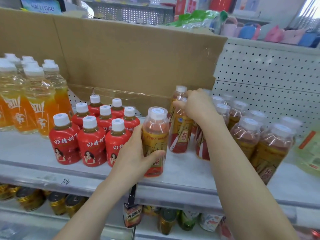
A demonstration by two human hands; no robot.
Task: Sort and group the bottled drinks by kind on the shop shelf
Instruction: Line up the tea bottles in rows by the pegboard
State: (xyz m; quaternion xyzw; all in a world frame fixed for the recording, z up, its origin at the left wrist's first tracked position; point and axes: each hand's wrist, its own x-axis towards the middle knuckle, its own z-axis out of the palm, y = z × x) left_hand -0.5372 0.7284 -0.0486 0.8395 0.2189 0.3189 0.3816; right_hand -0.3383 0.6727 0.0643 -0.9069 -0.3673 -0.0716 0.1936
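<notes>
Pale grey shop shelf point(31, 153) backed by a brown cardboard panel point(129, 58). In front of the panel's right half, the left hand point(136, 153) wraps its grip round a gold-and-red-labelled plastic bottle with a clear dome cap point(155, 135), which stands upright. Nearer the panel's right end, the right hand point(197, 106) grips the top of a second such bottle point(179, 134). Matching bottles point(245, 135) stand past that end; red-sleeved white-capped bottles point(91, 135) before the panel's middle; orange drink bottles point(34, 104) at its left.

Cardboard point(138, 58) upright agst pegboard point(268, 75); bags point(275, 34) far bkgd.
</notes>
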